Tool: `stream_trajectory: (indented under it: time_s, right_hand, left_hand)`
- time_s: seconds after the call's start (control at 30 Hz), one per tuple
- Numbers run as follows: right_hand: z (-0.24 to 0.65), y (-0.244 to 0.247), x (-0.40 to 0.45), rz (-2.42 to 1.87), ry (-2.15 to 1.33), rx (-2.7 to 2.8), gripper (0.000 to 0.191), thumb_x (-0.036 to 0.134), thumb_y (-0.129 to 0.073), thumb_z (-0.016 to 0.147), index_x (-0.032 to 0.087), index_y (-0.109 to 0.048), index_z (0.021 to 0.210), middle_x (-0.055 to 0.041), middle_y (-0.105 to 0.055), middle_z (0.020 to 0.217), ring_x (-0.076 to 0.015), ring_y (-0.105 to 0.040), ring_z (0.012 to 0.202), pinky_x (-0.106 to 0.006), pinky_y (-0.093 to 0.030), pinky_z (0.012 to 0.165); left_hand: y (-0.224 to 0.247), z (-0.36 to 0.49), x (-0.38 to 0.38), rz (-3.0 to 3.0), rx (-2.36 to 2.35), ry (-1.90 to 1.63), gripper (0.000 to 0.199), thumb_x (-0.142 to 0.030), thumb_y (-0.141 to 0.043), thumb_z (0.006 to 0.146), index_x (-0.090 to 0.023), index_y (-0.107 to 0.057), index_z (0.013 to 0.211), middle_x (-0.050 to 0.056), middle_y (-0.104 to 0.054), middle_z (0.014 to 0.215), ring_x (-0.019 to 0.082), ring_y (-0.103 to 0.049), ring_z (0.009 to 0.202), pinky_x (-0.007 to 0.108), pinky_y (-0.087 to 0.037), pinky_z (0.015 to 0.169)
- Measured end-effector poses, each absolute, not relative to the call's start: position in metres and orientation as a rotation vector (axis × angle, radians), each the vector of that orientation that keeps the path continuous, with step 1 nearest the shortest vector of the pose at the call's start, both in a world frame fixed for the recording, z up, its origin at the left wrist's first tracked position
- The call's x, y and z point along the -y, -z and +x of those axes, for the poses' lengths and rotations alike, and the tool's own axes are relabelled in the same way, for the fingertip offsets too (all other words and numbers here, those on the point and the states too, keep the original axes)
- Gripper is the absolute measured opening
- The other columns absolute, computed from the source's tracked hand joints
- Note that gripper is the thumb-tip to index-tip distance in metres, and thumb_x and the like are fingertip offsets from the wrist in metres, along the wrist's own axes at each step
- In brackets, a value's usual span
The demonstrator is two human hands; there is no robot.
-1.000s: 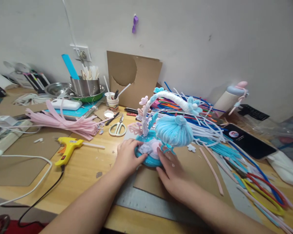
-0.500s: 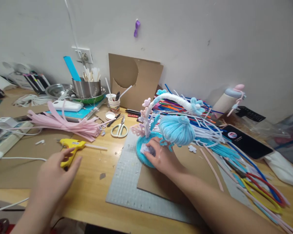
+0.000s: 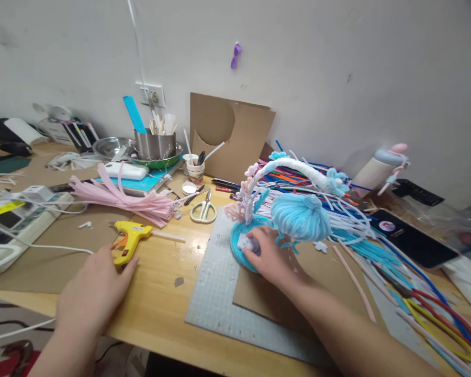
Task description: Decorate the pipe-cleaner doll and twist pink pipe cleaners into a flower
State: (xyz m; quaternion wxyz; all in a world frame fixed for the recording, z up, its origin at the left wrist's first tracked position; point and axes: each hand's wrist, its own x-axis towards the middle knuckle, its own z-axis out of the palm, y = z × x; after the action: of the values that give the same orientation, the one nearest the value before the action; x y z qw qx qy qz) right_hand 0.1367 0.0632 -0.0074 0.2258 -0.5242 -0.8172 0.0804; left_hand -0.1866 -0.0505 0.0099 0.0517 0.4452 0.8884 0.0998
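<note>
My right hand (image 3: 272,259) has its thumb and fingers closed around a small pale lilac-white fuzzy piece (image 3: 246,242) on the round blue base (image 3: 239,259) of a pipe-cleaner lamp. From this base rises a white curved stem (image 3: 294,166) with pink and blue flowers, and a ribbed light-blue shade (image 3: 300,217) hangs over my wrist. My left hand (image 3: 96,283) is low at the left, fingers loosely spread and nothing seen in them. Just beyond its fingertips lies a yellow hot glue gun (image 3: 131,241) with a glue stick in its back; whether they touch is unclear.
Cardboard (image 3: 267,301) lies on a grey cutting mat (image 3: 210,293) beneath the lamp. White-handled scissors (image 3: 204,211) and a pink pipe-cleaner bundle (image 3: 121,199) are behind the glue gun. At right are loose pipe cleaners (image 3: 349,235) and a phone (image 3: 416,238). A power strip (image 3: 31,230) stands left.
The view has swung slightly left. My left hand has drawn back a little from the glue gun's handle. My right hand stays at the pale piece on the base.
</note>
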Motion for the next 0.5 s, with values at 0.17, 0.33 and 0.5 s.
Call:
stream_trajectory:
  time_s: [0.17,0.33,0.5]
  right_hand:
    - [0.135,0.01,-0.064,-1.536,-0.153,2.244,0.036,0.038,-0.058,0.075,0.02,-0.058,0.107,-0.01,-0.059,0.107,-0.0289,-0.055,0.095,-0.039,-0.04,0.078]
    - [0.129,0.007,-0.066,-1.589,-0.217,2.175,0.036,0.041,-0.056,0.076,0.021,-0.059,0.105,-0.0106,-0.06,0.106,-0.028,-0.056,0.095,-0.038,-0.041,0.079]
    - [0.125,0.009,-0.069,-1.663,-0.197,2.149,0.037,0.046,-0.056,0.075,0.019,-0.061,0.1,-0.011,-0.062,0.101,-0.0291,-0.057,0.092,-0.044,-0.037,0.086]
  left_hand:
    - [-0.011,-0.186,0.047,1.307,-2.746,-0.043,0.071,-0.069,-0.028,0.078,-0.019,-0.043,0.128,0.018,-0.063,0.109,0.039,-0.061,0.092,0.046,-0.045,0.071]
    - [-0.006,-0.196,0.044,1.288,-2.71,0.036,0.075,-0.073,-0.024,0.076,-0.02,-0.048,0.123,0.017,-0.065,0.104,0.037,-0.063,0.089,0.043,-0.045,0.07]
    - [-0.006,-0.196,0.042,1.251,-2.717,0.046,0.074,-0.073,-0.024,0.075,-0.02,-0.049,0.12,0.017,-0.065,0.103,0.037,-0.062,0.091,0.044,-0.045,0.07]
